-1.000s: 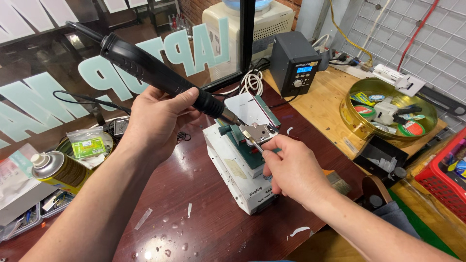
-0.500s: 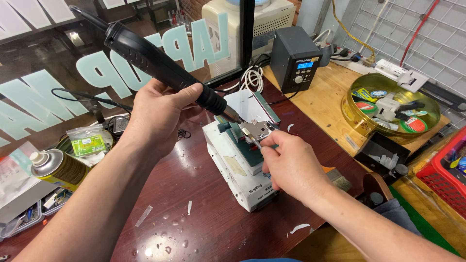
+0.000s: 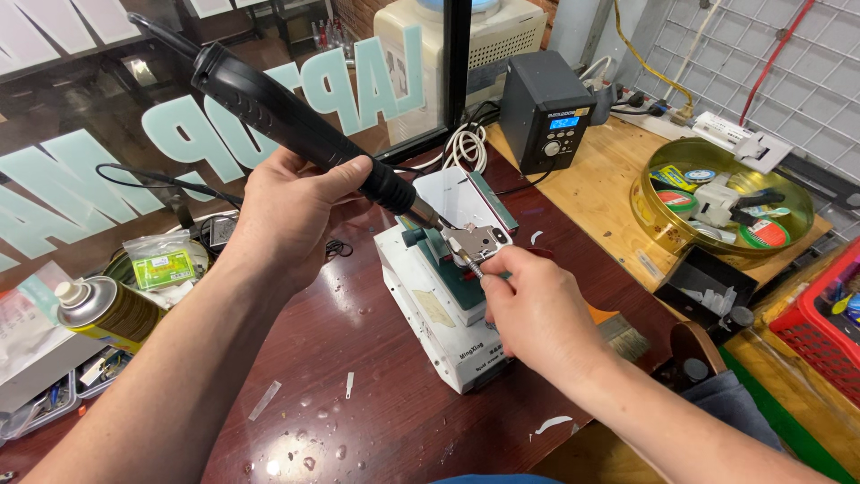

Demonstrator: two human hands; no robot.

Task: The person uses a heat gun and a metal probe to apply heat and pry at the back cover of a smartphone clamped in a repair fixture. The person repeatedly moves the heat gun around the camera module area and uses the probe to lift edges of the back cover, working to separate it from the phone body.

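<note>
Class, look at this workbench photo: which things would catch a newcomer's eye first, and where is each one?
The long black hot-air handle stands out first, held slanting in the left hand at upper centre, its nozzle down at a small metal part on the white fixture block in the middle. The right hand works at that part with a thin tool. At far right, a round gold tin of small tape rolls sits on the wooden bench.

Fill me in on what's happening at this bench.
A person works over a white fixture block on a dark red table. The left hand grips a black hot-air handpiece, its nozzle aimed at a small metal part clamped there. The right hand holds a thin tool against that part.
</note>
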